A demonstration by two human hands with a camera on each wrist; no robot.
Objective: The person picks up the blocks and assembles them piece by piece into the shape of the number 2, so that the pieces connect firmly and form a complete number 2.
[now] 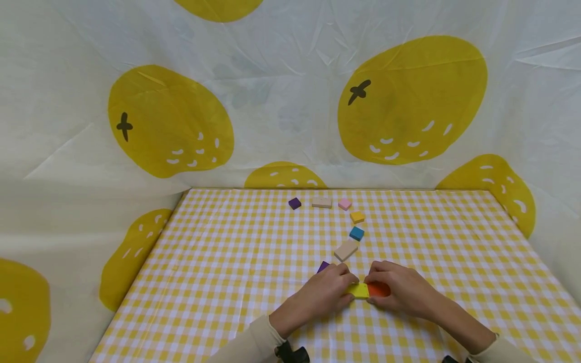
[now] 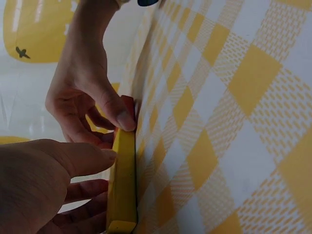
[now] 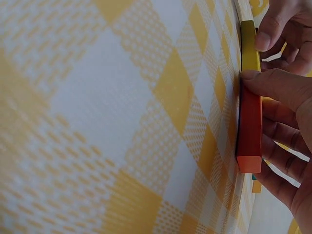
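A white cloth sheet printed with big yellow fruit (image 1: 286, 116) hangs behind the table, which wears a yellow-and-white checked cloth (image 1: 254, 242). Over its near part I see the person's right hand (image 1: 404, 290) pinching a flat red-orange oblong block (image 1: 379, 289) between thumb and fingers, and the left hand (image 1: 317, 295) gripping a flat bright-yellow oblong block (image 1: 359, 291) likewise; the two blocks lie on the cloth, end to end and touching. Beyond them sits a pale beige oblong block (image 1: 346, 250), its twin (image 1: 322, 202) near the far edge. Smallest are the square blocks: blue (image 1: 356, 234), orange-yellow (image 1: 357, 217), pink (image 1: 345, 204) and dark purple (image 1: 295, 203), plus another purple block (image 1: 323, 266) partly hidden behind the left hand.
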